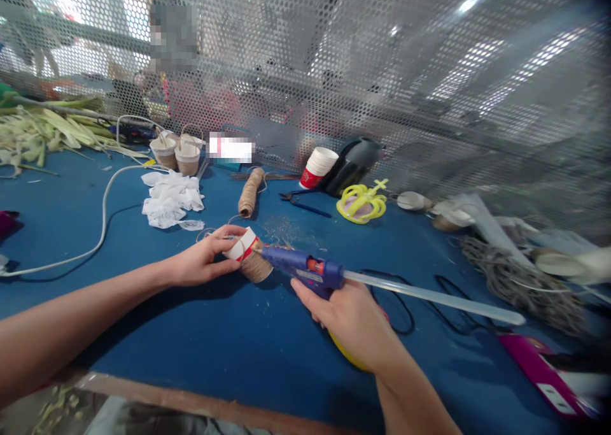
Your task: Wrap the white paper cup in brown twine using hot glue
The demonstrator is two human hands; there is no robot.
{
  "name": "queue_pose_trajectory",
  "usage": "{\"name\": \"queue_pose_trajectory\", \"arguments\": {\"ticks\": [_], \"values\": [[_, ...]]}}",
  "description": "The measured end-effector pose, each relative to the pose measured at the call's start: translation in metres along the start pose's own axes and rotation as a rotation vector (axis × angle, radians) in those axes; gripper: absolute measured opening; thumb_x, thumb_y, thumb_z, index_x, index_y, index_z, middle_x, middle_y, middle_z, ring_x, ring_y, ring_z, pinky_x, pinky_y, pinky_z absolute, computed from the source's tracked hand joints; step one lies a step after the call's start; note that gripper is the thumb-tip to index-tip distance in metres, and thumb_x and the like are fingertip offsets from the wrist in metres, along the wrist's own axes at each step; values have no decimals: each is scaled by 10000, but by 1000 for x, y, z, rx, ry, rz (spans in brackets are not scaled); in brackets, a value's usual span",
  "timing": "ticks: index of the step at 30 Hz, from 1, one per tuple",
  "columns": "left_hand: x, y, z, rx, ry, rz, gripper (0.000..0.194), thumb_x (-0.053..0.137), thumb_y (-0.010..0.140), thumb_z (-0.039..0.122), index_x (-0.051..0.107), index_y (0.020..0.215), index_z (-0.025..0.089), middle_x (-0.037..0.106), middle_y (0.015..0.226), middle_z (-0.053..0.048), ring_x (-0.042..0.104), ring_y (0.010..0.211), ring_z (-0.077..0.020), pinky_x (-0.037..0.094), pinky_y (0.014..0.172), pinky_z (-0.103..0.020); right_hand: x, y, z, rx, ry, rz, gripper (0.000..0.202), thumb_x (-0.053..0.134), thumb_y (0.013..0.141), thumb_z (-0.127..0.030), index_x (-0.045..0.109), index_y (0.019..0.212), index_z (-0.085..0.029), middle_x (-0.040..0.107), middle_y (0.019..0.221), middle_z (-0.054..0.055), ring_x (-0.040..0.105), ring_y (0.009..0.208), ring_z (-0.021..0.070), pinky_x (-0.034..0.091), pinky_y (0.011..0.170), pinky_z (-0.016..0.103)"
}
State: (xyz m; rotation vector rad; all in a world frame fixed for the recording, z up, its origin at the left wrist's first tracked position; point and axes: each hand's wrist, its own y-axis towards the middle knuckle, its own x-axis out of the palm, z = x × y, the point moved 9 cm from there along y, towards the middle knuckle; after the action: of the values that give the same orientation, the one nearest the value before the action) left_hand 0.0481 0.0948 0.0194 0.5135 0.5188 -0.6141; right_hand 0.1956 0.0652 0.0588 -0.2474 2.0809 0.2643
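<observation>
My left hand [213, 255] grips a paper cup [242, 244] by its white rim end, the cup lying tilted on its side. Brown twine is wound round the cup's lower part, and a red band shows above it. In my right hand [351, 314] is a blue hot glue gun [305, 266], a long clear glue stick [429, 295] jutting from its back. The gun's nozzle is at the cup's side, where the twine meets the red band. Just beyond the cup lies a spool of twine [251, 193], with a loose strand trailing near my left fingers.
Behind are twine-wrapped cups [188, 158], crumpled white gloves [172, 196], blue pliers [305, 203], stacked paper cups [319, 167] and a yellow crown [361, 204]. Grey cord [520, 282] and a purple power strip [537, 371] lie right. A white cable [105, 212] crosses the left side. Perforated metal [286, 59] backs the table.
</observation>
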Motion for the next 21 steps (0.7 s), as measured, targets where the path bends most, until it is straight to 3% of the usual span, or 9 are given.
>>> {"name": "queue_pose_trajectory", "arguments": {"ticks": [6, 13, 21], "values": [[0, -2, -1, -7, 1, 2, 184, 457, 848, 200, 575, 974, 136, 426, 1212, -124, 383, 1186, -220, 312, 1018, -382, -3, 0, -4, -17, 9, 16, 228, 438, 794, -298, 628, 756, -178, 652, 651, 33, 602, 611, 173, 467, 597, 273], [0, 0, 1, 0, -19, -6, 153, 458, 846, 210, 580, 906, 139, 443, 1197, -120, 382, 1185, -220, 322, 1009, -371, -3, 4, 7, 20, 49, 35, 305, 483, 783, -358, 571, 530, -213, 516, 378, -22, 541, 421, 155, 439, 471, 260], [0, -1, 0, 2, -3, 2, 176, 456, 847, 226, 578, 939, 139, 436, 1211, -126, 390, 1183, -235, 330, 1004, -384, -4, 10, 9, 35, 141, 61, 266, 508, 762, -367, 573, 574, -191, 508, 363, -33, 508, 376, 132, 420, 413, 238]]}}
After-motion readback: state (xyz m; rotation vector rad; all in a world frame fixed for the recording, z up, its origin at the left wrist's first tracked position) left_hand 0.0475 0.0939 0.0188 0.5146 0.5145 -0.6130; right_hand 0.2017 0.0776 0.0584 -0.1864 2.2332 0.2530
